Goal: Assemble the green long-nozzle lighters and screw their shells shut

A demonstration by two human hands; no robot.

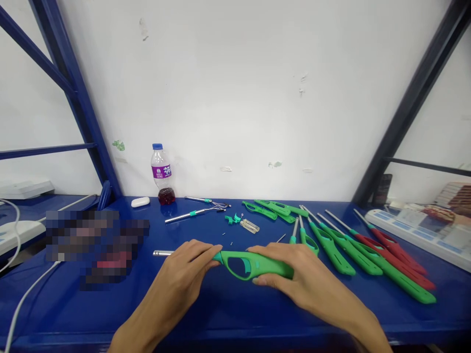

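Note:
A green long-necked lighter (231,264) lies sideways between my two hands, its metal tube pointing left. My left hand (189,269) is closed round the neck, where the tube meets the green body. Around the handle end my right hand (290,269) is closed, thumb below and fingers on top. Beyond them on the blue table are loose green half-shells (274,208), a clear fuel tank (250,225) with small teal parts (232,219), and two metal tubes with wires (193,214). Tiny pins lie near the tank.
Several green lighters (331,250) and red lighters (401,252) lie at the right, beside a white power strip (423,235). A bottle (162,171) and a white case (140,202) stand near the wall. Pixelated items and a white cable (25,299) lie at the left.

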